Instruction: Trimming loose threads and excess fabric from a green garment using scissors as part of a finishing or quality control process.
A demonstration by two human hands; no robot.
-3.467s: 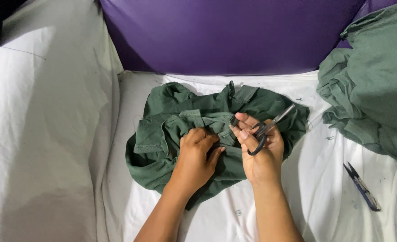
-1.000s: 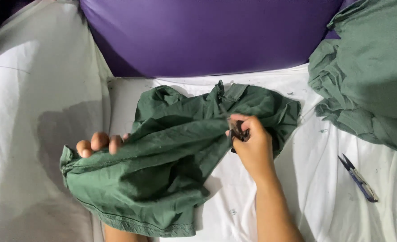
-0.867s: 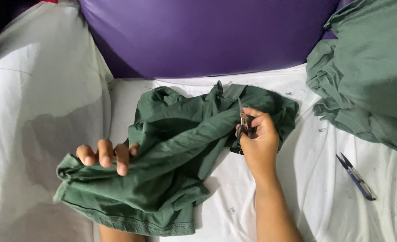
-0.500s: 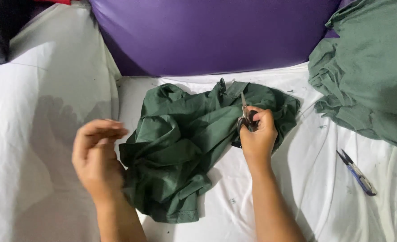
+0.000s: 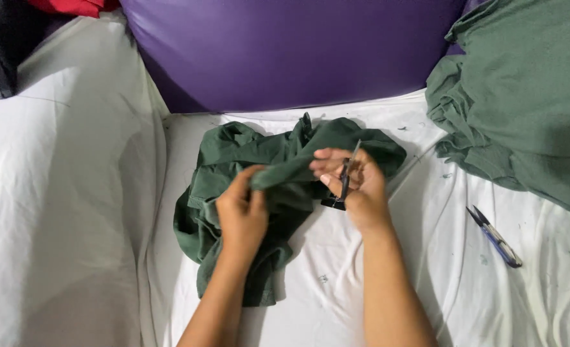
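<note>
A crumpled dark green garment point(image 5: 233, 154) lies on a white sheet point(image 5: 336, 302). My left hand point(image 5: 241, 212) pinches a raised fold of it near the middle. My right hand point(image 5: 352, 186) holds the same fold from the other side, with a small pair of black thread snips point(image 5: 345, 180) gripped in the palm, blades pointing up. The two hands sit close together above the garment's right half.
A pile of green fabric point(image 5: 529, 96) lies at the right. A second, blue-handled pair of snips point(image 5: 496, 236) rests on the sheet below that pile. A large purple cushion point(image 5: 285, 51) stands behind. White bedding point(image 5: 53, 193) rises on the left, with red and dark cloth at the top left corner.
My left hand let go of the lifted garment edge at the left, swung back in and pinched a fold at the middle. My right hand stayed in place with the snips.
</note>
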